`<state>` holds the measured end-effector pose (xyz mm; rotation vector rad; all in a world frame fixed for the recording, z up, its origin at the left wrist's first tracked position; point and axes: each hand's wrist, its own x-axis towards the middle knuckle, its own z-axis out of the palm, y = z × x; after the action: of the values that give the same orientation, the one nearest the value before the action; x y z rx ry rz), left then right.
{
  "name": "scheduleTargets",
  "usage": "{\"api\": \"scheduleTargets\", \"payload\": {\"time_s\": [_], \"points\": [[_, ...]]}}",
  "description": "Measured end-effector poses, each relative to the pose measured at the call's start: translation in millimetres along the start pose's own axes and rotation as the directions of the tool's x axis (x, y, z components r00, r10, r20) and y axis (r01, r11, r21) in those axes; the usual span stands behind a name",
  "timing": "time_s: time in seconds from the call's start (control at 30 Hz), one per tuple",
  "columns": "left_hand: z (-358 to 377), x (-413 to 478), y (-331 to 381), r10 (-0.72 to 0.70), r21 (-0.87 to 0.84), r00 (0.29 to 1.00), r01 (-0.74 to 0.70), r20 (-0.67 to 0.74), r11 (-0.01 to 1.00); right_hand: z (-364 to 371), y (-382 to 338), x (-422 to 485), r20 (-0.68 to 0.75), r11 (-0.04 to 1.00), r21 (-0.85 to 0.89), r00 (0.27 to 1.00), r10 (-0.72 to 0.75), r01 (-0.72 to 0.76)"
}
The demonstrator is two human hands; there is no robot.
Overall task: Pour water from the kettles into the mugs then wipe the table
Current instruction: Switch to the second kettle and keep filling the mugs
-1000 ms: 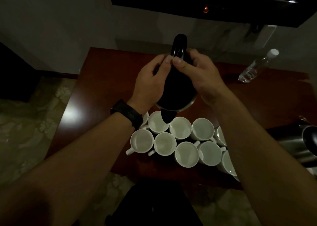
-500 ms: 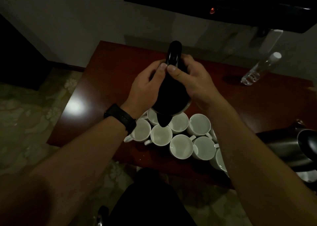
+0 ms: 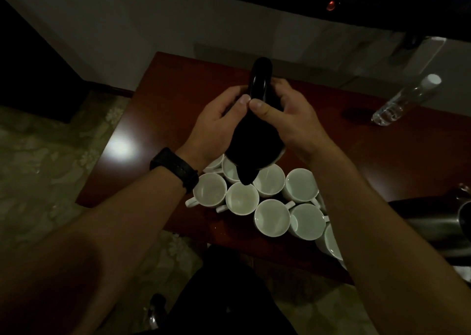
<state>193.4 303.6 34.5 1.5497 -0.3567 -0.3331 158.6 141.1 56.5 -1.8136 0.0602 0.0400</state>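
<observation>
Both hands wrap the black kettle (image 3: 257, 133) at the centre of the frame. The left hand (image 3: 212, 128) and the right hand (image 3: 290, 120) curl round its body from either side, thumbs meeting just below the handle. The kettle is tipped toward the viewer, its spout over the rim of a white mug (image 3: 240, 202) in the cluster of mugs (image 3: 272, 217) on the red-brown counter (image 3: 175, 92), below centre.

A kettle with water in it is probably heavy, and its weight shifts as it tilts. Its glossy shell looks slippery, so a two-sided hold on the body suits it; the handle is the other place to take it. The mugs are hard, breakable and packed rim to rim, so easy to knock.

Dim light hides any stream of water and the levels in the mugs. At the right edge a steel kettle (image 3: 433, 222) is cut off, and the right forearm covers some mugs. A clear bottle (image 3: 405, 100) stands at the upper right.
</observation>
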Motion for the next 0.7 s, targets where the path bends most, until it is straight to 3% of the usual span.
{"api": "scheduleTargets", "payload": {"time_s": [0.7], "points": [[-0.2, 2.2, -5.2, 0.017, -0.038, 0.999, -0.016, 0.032, 0.999, -1.6, -3.1, -3.6, 0.006, 0.999, -0.047, 1.0, -0.014, 0.015]]}}
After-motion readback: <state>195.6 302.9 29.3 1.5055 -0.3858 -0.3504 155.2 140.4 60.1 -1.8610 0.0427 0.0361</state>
